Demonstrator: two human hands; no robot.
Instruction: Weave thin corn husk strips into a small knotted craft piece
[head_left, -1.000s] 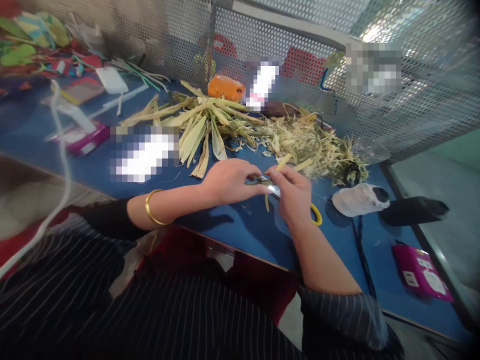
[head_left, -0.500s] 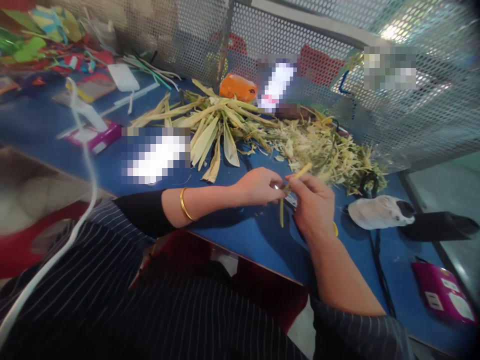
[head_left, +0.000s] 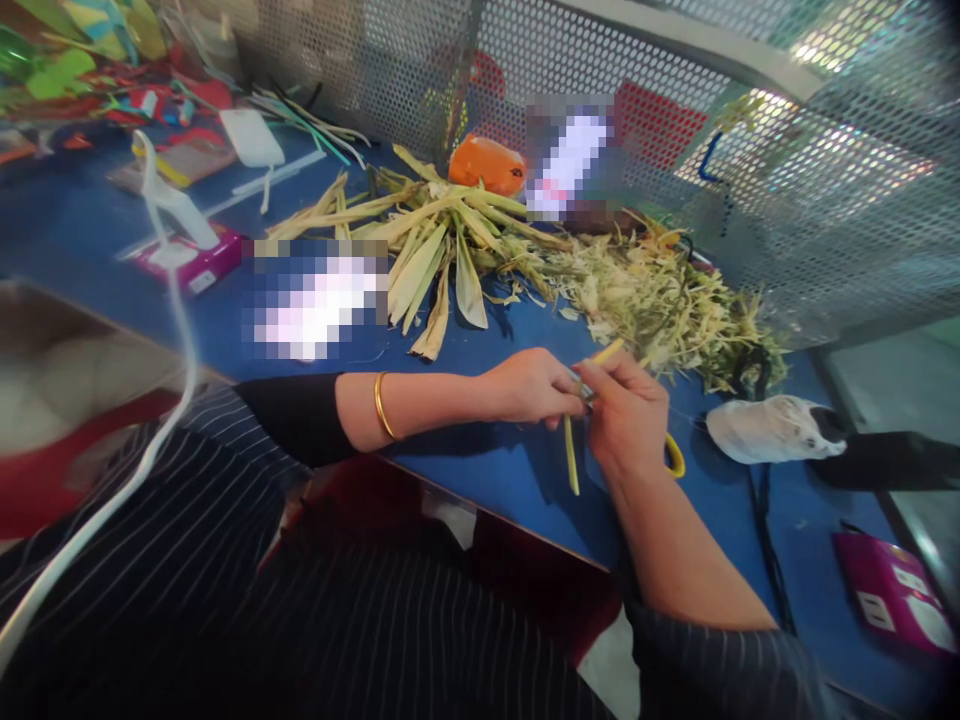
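My left hand, with a gold bangle at the wrist, is closed in a pinch at the middle of the table's near side. My right hand meets it, thumb and fingers pressed together. Between the fingertips runs a narrow yellow-green leaf strip; one end hangs below, and a yellowish end sticks up above my right fingers. A small shiny metal piece shows at the fingertips, mostly hidden, its kind unclear. Behind my right wrist a yellow loop peeks out; whether it lies on the table or is held, I cannot tell.
Dry leaves fan out beyond my hands, beside a heap of shredded leaf. An orange packet stands by the perforated screen. A white-wrapped spool-like thing and purple packs lie right. A white cord hangs left.
The view has shifted, so both hands appear farther right. They stay together at the leaf strip, whose lower end now hangs longer. The metal piece is more covered by the fingers.
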